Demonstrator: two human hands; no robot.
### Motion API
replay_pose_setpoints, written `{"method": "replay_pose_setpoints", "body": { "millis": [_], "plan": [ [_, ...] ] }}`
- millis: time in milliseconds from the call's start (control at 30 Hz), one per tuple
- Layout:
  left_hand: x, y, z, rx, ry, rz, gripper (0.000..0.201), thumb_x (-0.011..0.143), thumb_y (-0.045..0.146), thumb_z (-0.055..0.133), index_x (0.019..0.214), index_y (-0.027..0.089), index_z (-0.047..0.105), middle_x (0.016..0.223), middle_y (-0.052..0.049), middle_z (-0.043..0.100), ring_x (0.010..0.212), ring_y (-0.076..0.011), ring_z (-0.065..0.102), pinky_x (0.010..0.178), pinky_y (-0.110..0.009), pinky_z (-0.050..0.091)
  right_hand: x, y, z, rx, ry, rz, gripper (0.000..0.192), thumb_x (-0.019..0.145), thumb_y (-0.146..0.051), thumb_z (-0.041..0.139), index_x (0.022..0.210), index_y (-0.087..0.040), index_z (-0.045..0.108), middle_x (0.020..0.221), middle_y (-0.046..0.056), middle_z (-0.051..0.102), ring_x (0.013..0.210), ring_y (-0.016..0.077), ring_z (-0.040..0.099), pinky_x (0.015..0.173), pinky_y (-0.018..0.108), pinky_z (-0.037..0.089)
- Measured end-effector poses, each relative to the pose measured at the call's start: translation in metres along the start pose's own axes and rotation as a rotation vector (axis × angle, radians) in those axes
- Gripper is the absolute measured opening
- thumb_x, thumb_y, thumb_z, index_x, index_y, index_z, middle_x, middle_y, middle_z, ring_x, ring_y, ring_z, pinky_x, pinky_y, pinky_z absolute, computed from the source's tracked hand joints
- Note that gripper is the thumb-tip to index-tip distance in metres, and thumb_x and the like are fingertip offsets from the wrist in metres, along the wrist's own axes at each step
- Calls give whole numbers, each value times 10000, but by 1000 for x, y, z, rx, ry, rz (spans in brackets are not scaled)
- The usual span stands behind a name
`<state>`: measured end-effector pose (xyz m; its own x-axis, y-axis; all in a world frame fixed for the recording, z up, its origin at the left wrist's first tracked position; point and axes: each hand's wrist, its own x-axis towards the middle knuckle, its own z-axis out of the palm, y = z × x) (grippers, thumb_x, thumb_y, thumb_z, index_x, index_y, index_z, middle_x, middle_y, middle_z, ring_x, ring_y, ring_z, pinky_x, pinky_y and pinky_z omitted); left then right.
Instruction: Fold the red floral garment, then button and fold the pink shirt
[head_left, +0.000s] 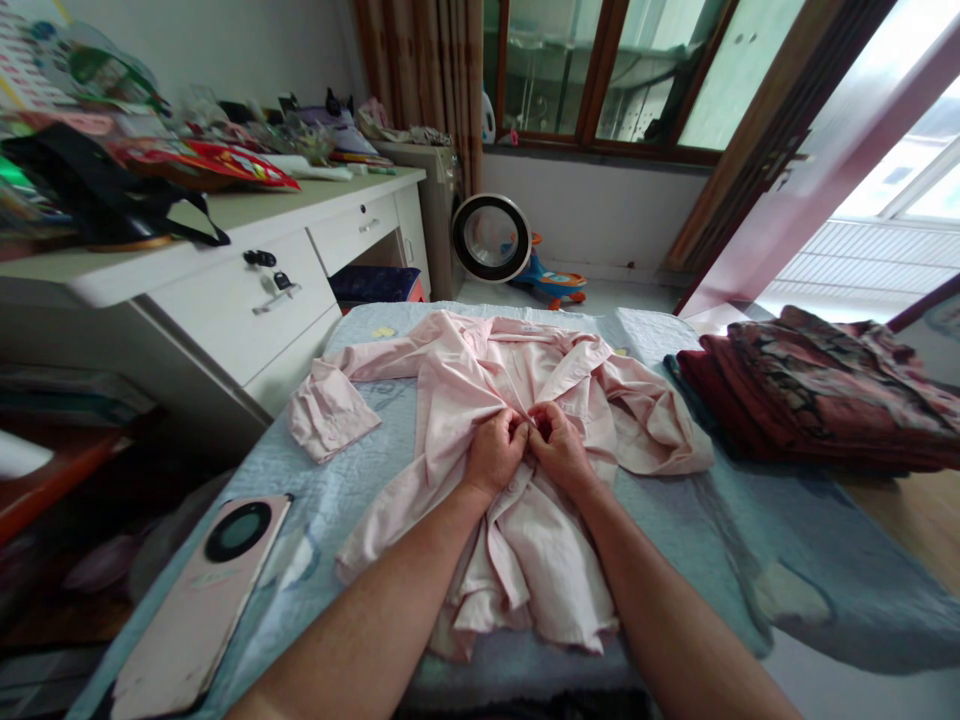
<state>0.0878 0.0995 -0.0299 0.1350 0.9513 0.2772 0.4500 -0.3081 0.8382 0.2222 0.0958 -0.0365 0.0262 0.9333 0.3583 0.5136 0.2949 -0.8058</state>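
Pink shirt [480, 400] lies spread front-up on the blue bedcover [330, 500], collar toward the far end, one sleeve [330, 405] thrown out to the left, the other bunched at the right. Both hands meet at the shirt's front opening, about mid-chest. Left hand [493, 452] and right hand [559, 450] are knuckle to knuckle, fingers curled tight and pinching the two front edges of cloth together; each grip is narrow and closed on fabric. Whether a button sits between the fingertips cannot be told, as the fingers hide it.

Judged step: fastening the front at this point, with the lower panels still loose and rumpled toward the near edge. By the look of it, the next move calls for a fine two-handed pinch, one edge held steady while the other is worked over it, then a shift of both hands along the opening, keeping the edges aligned so the front does not skew.

Phone [202, 590] rests face-down on the bedcover at the near left, well apart from the shirt. Stack of folded dark red clothes [810, 390] sits at the right, near the bunched sleeve. White desk [247, 300], heavily cluttered, stands at the left
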Motion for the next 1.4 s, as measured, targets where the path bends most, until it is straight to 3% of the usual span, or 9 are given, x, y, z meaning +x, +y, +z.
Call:
{"method": "replay_pose_setpoints", "body": {
  "millis": [700,1033,1400],
  "plan": [
    [0,-2,-1,-65,-34,-13,108,893,231,537,817,182,595,777,-24,686,711,-156,628,693,-262,444,2,4,-2,104,-41,-10,167,750,-210,528,912,-204,565,717,-27,545,633,131,495,599,241,404],
    [6,-10,-2,-208,-64,-26,153,895,241,510,764,176,552,702,9,620,645,-121,547,637,-236,409,2,11,0,228,-64,32,161,795,-263,572,944,-203,583,790,-5,586,693,141,537,631,245,443],
    [5,-10,-2,-224,-103,8,160,914,249,490,788,180,559,722,1,625,669,-131,557,663,-250,426,1,13,3,207,25,67,283,757,-237,575,1035,-215,528,773,-21,568,679,143,540,628,251,442]
  ]
}}
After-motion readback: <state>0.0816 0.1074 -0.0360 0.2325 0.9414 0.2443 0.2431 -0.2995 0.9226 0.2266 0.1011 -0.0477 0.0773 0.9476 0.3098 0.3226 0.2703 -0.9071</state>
